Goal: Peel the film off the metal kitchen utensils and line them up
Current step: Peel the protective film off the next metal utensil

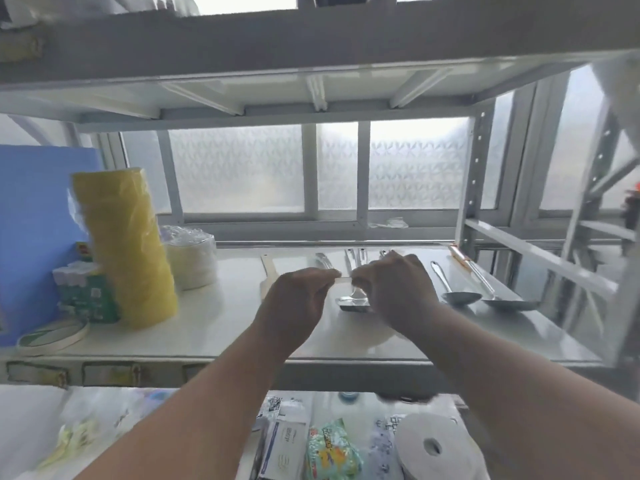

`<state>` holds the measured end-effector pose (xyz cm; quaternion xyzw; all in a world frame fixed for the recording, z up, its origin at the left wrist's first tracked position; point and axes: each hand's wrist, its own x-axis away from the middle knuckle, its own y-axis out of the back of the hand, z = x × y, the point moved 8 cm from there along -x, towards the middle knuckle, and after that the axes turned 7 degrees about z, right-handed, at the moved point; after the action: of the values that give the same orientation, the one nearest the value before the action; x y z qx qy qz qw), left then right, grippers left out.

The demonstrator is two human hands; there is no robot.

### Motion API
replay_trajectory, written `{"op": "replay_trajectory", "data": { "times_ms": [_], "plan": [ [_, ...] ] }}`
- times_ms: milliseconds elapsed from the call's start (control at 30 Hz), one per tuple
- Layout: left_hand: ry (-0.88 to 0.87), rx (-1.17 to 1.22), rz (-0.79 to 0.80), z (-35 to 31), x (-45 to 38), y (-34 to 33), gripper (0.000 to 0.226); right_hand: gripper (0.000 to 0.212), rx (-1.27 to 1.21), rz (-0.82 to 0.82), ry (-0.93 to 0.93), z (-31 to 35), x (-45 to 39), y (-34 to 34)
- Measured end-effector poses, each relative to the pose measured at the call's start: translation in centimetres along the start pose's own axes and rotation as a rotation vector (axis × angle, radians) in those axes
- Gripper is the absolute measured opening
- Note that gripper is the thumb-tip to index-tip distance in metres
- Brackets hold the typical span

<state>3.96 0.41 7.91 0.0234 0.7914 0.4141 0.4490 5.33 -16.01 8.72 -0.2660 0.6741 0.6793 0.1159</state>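
Observation:
My left hand (298,303) and my right hand (398,292) are raised over the white shelf (214,327), fingertips nearly meeting. Between them they pinch a thin pale strip (344,279), film or a slim handle; I cannot tell which. Just behind my hands a metal utensil head (351,302) rests on the shelf, with several metal handles (353,256) pointing to the back. Two metal ladles lie to the right, a smaller one (460,297) and a larger one (512,304). A wooden spatula (267,271) lies left of my hands.
A tall yellow wrapped stack (128,247), a white wrapped stack (192,258), a green box (90,296) and a tape roll (52,336) fill the shelf's left side. A blue board (34,220) leans at the far left. Below are packets and a paper roll (433,445).

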Motion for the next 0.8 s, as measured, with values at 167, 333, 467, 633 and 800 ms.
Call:
{"op": "replay_trajectory", "data": {
  "times_ms": [167,333,467,633,800],
  "plan": [
    [0.022,0.056,0.099,-0.6,-0.5,-2.9,0.022,0.032,-0.064,0.144,0.004,-2.8,1.0,-1.3],
    [0.073,0.061,0.198,0.1,-0.5,-4.8,0.027,0.051,-0.107,0.216,-0.01,-3.7,1.5,-2.3],
    [0.131,0.017,0.248,0.7,-0.1,-5.6,0.037,0.053,-0.088,0.241,-0.003,-3.7,1.7,-2.7],
    [0.152,0.004,0.28,1.1,0.5,-6.0,0.039,0.058,-0.106,0.26,-0.006,-3.6,2.3,-3.3],
    [0.171,0.008,0.269,1.2,0.6,-5.8,0.029,0.046,-0.107,0.253,-0.01,-3.0,2.8,-2.6]
  ]
}}
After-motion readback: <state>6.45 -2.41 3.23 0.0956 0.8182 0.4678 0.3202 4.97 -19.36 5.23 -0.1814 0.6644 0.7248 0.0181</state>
